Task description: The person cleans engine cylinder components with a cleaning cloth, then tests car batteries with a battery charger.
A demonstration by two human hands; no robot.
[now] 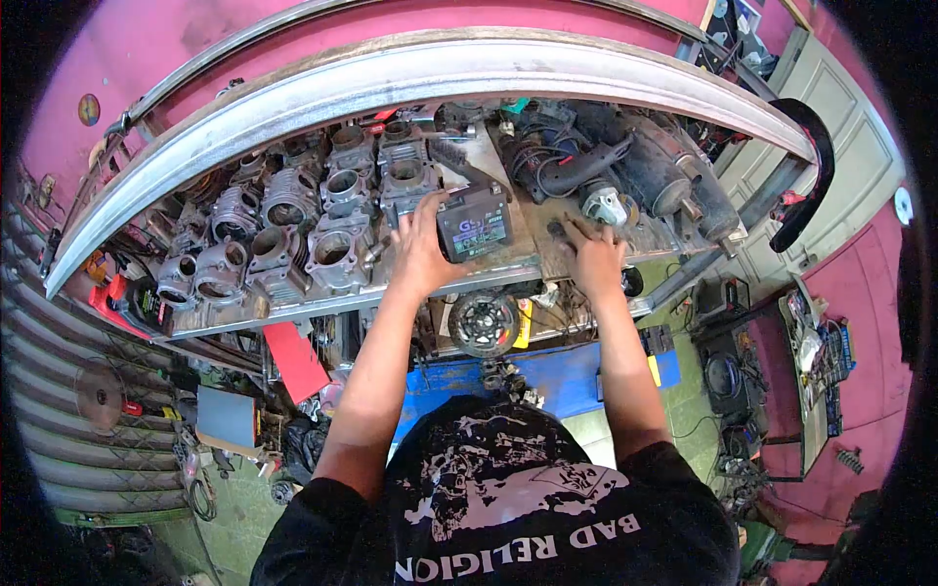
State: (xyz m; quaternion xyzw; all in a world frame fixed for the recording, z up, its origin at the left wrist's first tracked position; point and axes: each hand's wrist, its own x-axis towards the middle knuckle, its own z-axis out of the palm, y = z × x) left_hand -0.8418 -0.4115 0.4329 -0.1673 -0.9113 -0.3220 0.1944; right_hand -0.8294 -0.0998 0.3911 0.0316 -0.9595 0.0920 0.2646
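A dark box-shaped battery with a printed label sits on the wooden shelf. My left hand is wrapped round the battery's left side, thumb along its lower edge and fingers at its upper left. To the right, my right hand rests at the shelf with its fingers apart, close to a small dark piece. Just above the right fingers lies a silver, rounded metal part. Whether the right fingertips touch the small dark piece cannot be told.
Several metal engine cylinders cover the shelf's left part. Dark exhaust parts and a power tool lie at the right. A pale curved rail spans above the shelf. Below are a round wheel-like part and a blue surface.
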